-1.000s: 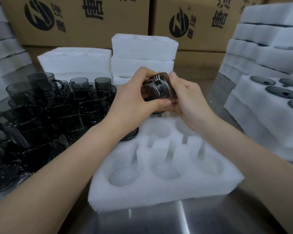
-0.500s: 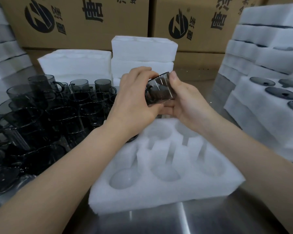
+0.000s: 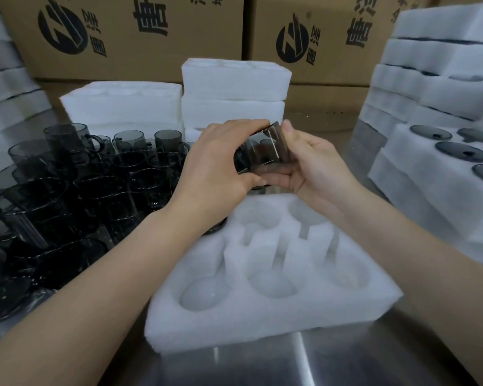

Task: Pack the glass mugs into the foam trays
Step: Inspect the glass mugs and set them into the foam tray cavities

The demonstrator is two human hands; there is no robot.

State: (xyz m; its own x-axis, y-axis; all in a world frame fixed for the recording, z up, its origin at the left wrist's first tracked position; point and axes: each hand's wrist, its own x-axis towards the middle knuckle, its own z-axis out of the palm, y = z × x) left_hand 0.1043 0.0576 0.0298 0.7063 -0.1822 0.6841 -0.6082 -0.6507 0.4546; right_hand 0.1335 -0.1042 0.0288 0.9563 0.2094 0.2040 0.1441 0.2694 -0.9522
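A smoky grey glass mug lies on its side in the air above the far edge of the white foam tray. My left hand wraps over its left end and my right hand cups its right end and underside. The tray in front of me has several round pockets with handle slots; the visible ones hold nothing. A dark round shape shows at the tray's far left corner, under my left wrist. Many more grey mugs stand crowded on the left.
Stacks of white foam trays stand behind. On the right, foam trays carry dark grey lids. Brown cardboard boxes line the back. The bare steel tabletop shows at the front.
Both hands have turned the mug in the air, tipping it further onto its side. My left hand's fingers moved over its top. The tray has not moved.
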